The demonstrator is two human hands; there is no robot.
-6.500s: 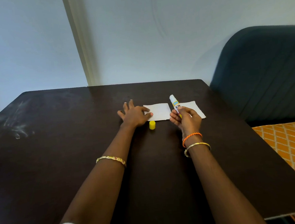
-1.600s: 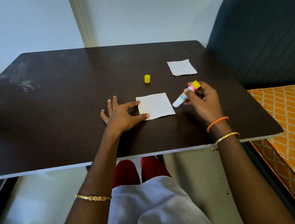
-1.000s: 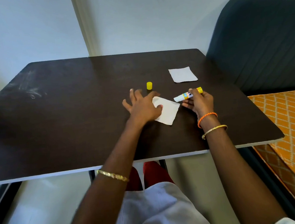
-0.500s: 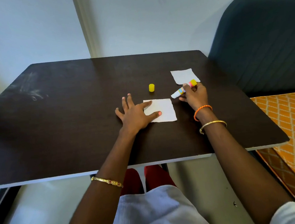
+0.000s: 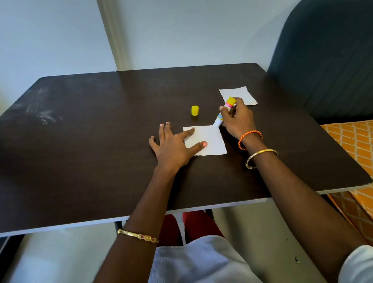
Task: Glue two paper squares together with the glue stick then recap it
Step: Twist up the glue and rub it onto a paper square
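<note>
A white paper square [image 5: 210,140] lies on the dark table [image 5: 92,148] in front of me. My left hand [image 5: 174,145] lies flat with spread fingers, its forefinger and thumb pressing the square's left edge. My right hand [image 5: 237,120] grips the uncapped glue stick [image 5: 224,112], tilted with its white tip down on the square's far right corner. The yellow cap [image 5: 194,110] stands upright beyond the square. A second white paper square [image 5: 241,94] lies farther back to the right, partly behind my right hand.
A dark blue padded chair [image 5: 330,58] stands close to the table's right side. An orange patterned cloth [image 5: 370,160] lies to the right below the table edge. A pale wall rises behind the table.
My right hand has brought the glue stick's tip down onto the near square's far right corner. My left hand stays pressing the square's left side.
</note>
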